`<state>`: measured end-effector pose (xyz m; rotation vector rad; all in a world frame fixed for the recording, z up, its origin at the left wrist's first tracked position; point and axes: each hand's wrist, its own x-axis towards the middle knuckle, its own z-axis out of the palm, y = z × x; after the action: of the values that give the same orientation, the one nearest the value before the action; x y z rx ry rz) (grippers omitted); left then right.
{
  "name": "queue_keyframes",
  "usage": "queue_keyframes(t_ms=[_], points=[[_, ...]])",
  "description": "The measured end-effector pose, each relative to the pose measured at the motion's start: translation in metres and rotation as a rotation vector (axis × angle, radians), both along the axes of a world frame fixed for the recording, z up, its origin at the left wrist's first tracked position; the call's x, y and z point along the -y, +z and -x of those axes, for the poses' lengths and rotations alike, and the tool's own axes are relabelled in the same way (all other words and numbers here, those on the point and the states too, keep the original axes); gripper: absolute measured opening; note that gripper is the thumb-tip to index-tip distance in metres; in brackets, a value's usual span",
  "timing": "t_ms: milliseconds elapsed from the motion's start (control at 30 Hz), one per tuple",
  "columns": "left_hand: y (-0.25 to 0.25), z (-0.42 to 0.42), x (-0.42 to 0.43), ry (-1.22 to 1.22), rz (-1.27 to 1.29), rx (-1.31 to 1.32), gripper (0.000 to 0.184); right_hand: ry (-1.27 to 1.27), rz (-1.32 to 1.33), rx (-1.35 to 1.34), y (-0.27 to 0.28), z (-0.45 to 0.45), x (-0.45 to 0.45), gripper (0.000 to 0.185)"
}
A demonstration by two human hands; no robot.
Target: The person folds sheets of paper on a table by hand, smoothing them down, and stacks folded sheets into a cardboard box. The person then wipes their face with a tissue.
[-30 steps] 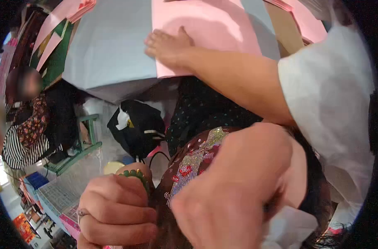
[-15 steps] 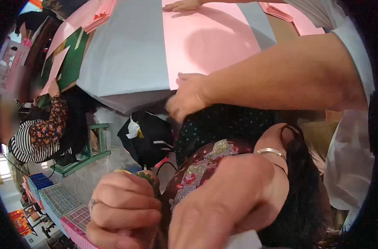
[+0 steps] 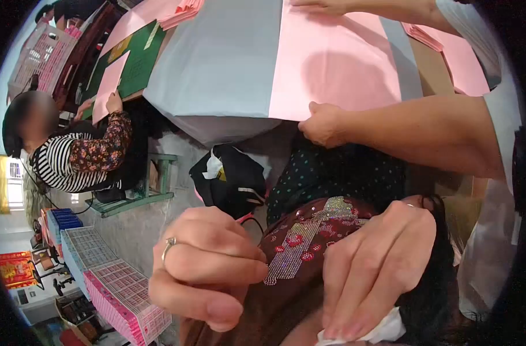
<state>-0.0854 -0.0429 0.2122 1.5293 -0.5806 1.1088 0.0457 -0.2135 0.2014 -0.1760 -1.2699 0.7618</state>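
Observation:
My left hand, a ring on one finger, is held close in front of me with its fingers curled in, and I see nothing in them. To its right my right hand points down, fingers together, pinching a crumpled white tissue at the bottom edge. Both hands are in front of my maroon top with its sequin pattern. Beyond them, a co-worker's hands rest on a large pink sheet, one at its near corner, one at its far side.
The pink sheet lies on a grey-covered table. Stacks of pink sheets lie to either side. On the left a seated person handles a pink strip at a green board. A black bag, a green stool and pink crates stand below.
My hands have moved apart, and the right has turned fingers down at the white tissue. The view has shifted left. The co-worker's near hand has settled at the pink sheet's corner.

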Motion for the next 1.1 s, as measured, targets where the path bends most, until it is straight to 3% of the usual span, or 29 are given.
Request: queue_keyframes(t_ms=[100,200,333,367,433,600,667,700,733,800,900,1000,1033,1100], points=[[-0.002,0.000,-0.001,-0.002,-0.024,-0.013,0.019,0.063,-0.003,-0.074,-0.006,0.008,-0.007,0.029],[0.002,0.005,0.008,0.046,-0.006,-0.039,0.020,0.146,0.260,-0.105,-0.001,0.019,-0.011,0.024],[0.001,0.002,0.012,-0.045,0.001,0.028,0.015,0.131,0.216,-0.093,0.016,0.040,-0.003,0.022],[0.002,0.003,0.014,-0.045,-0.002,0.023,0.015,0.134,0.221,-0.403,0.024,0.057,0.002,0.020],[0.002,0.005,0.019,0.031,0.010,-0.030,0.021,0.162,0.218,-0.704,0.034,0.060,0.006,0.020],[0.000,0.012,0.025,-0.047,-0.021,-0.038,0.019,0.042,0.213,-0.027,0.046,0.011,0.021,0.024],[-0.009,0.015,0.022,-0.196,-0.046,-0.006,0.016,-0.223,0.158,0.055,0.024,0.034,0.042,0.017],[-0.012,0.017,0.019,-0.174,-0.057,-0.005,0.016,-0.201,0.146,0.058,0.012,0.033,0.043,0.017],[-0.014,0.018,0.018,-0.249,-0.088,-0.052,0.018,-0.051,0.060,0.055,0.005,0.031,0.042,0.012],[-0.021,0.029,0.023,-0.330,-0.076,-0.238,0.025,-0.036,0.085,-0.001,-0.007,0.039,0.046,0.020],[-0.038,0.048,0.030,-0.505,0.135,-0.617,0.041,-0.571,0.303,0.188,-0.023,0.059,0.049,0.012],[-0.053,0.068,0.036,-0.660,0.411,-0.881,0.063,-0.682,0.460,0.387,-0.038,0.067,0.043,0.013],[-0.060,0.072,0.037,-0.555,0.382,-0.932,0.069,-0.810,0.439,0.616,-0.034,0.065,0.039,0.022],[-0.073,0.084,0.036,-0.419,0.386,-0.946,0.057,-0.831,0.437,0.731,-0.049,0.069,0.032,0.029]])
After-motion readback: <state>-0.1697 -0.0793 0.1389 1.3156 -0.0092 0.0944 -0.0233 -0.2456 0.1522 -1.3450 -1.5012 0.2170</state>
